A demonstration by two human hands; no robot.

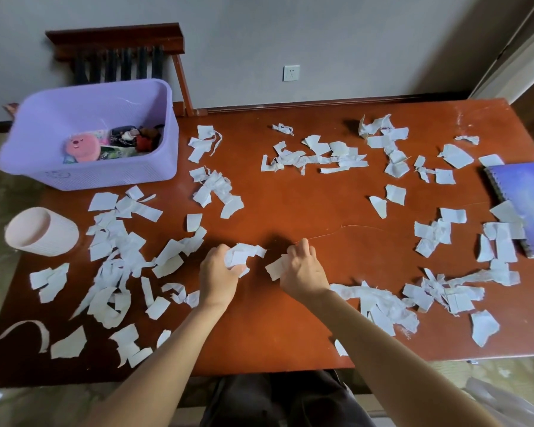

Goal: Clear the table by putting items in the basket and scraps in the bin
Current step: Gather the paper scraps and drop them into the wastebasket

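Soft, rather dim daylight on your desk (290, 204), seen through a wide-angle lens.
Light seems to reach you from the right: a pale sheen lies on the desk's far right corner, and the paper scraps (318, 146) read bluish white. Shadows are faint, with one soft dark patch on the wood between your left hand (218, 272) and right hand (302, 272). Below the desk's near edge it goes almost black. The lens bows the desk's edges and tilts the wall lines at right. The purple basket (105, 177) smears along its left side; the centre is sharp.
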